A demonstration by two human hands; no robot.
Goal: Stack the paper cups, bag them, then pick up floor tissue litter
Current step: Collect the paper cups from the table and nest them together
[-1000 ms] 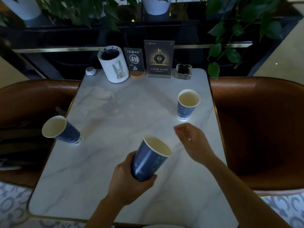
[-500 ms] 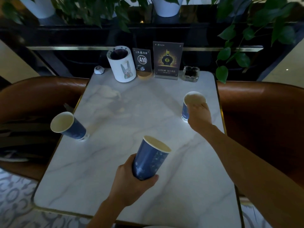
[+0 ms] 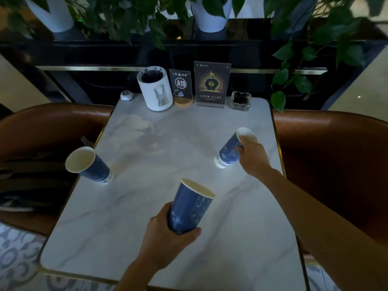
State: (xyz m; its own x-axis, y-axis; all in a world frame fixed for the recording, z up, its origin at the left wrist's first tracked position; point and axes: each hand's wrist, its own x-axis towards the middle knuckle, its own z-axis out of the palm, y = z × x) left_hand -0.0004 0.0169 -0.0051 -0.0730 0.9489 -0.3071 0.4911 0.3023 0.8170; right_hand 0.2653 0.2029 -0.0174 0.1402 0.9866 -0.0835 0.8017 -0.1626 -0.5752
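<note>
**Two cups in my hands, one cup on the table**

My left hand (image 3: 165, 236) is closed around the lower part of a blue paper cup (image 3: 190, 206). I hold it above the near half of the marble table (image 3: 147, 217), and its open mouth leans away from me and a little to the right.

My right hand (image 3: 253, 157) is stretched to the right side of the table. Its fingers grasp the second blue cup (image 3: 230, 151) near the rim. This cup is tilted, with the mouth to the right and the white base just at the table surface; I cannot tell if the base touches it.

The third cup (image 3: 88, 164) is near the left edge of the table, well apart from both hands. In this wide view it leans to the left.

At the far edge stand a white holder with a rabbit picture (image 3: 155, 91), a small sign "A10" (image 3: 180, 85), a dark framed card (image 3: 211, 85) and a glass ashtray (image 3: 241, 100). Brown seats (image 3: 336, 164) are at both sides.
</note>
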